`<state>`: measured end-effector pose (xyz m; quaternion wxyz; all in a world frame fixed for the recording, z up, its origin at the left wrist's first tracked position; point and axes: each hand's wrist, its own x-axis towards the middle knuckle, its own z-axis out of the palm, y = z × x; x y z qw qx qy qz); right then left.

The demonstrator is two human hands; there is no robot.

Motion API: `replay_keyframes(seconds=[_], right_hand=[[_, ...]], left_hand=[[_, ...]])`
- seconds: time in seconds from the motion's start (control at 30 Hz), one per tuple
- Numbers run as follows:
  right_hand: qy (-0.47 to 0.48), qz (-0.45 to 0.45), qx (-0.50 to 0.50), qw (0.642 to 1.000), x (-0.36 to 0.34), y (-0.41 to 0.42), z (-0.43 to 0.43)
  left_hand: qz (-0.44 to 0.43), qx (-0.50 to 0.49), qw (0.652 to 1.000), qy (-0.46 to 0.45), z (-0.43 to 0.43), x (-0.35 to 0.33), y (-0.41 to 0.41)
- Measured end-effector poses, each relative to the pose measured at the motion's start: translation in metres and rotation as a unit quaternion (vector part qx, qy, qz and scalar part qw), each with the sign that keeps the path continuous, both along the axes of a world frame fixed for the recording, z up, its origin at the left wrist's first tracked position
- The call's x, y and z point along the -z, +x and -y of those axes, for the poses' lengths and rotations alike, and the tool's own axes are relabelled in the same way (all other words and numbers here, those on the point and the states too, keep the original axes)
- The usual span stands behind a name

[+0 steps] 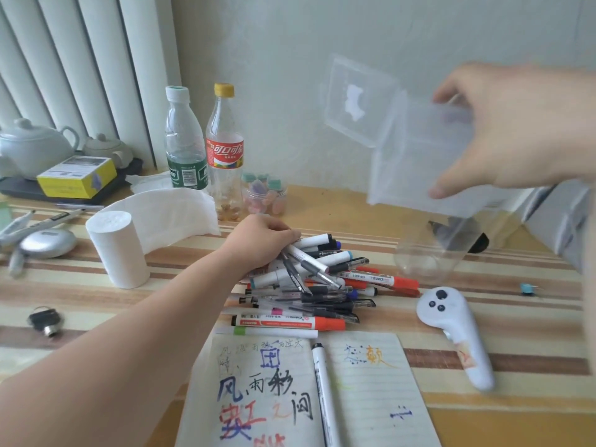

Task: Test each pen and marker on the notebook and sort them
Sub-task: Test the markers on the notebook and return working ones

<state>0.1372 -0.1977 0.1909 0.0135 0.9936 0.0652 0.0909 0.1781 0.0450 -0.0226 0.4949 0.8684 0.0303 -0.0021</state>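
My left hand (261, 240) curls its fingers round the far-left pens (322, 285), heaped mostly left-right just beyond the open notebook (371, 398), while my right hand (522, 130) grips a clear box (416, 162) aloft.

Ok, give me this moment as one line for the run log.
left hand: on pen pile, fingers curled | right hand: holds clear box aloft | notebook: open, marker along fold

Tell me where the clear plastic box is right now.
Head view, upper right: the right hand holds the clear plastic box in the air, above the clear cup and right of the pen pile.
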Motion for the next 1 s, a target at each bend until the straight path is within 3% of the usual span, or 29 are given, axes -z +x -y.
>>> replay_keyframes(seconds=[0.2,0.37,0.63,0.77,1.0], right_hand=[[0.196,-0.105,-0.019,0.975,0.085,0.035,-0.030],[0.352,-0.070,-0.006,0.933,0.126,0.056,-0.028],[0.400,-0.015,0.006,0.916,0.123,0.074,-0.027],[0.497,-0.134,0.033,0.857,0.165,0.084,-0.043],[0.527,-0.185,0.038,0.829,0.191,0.096,-0.051]], left_hand=[[0.008,0.002,1.000,0.012,0.006,-0.002,-0.002],[0.025,0.013,0.999,0.030,0.004,-0.002,-0.004],[0.019,0.023,0.999,0.045,0.001,0.001,-0.003],[0.029,-0.002,0.998,0.050,0.005,0.003,-0.003],[0.072,-0.053,0.996,0.031,0.003,0.004,0.003]])
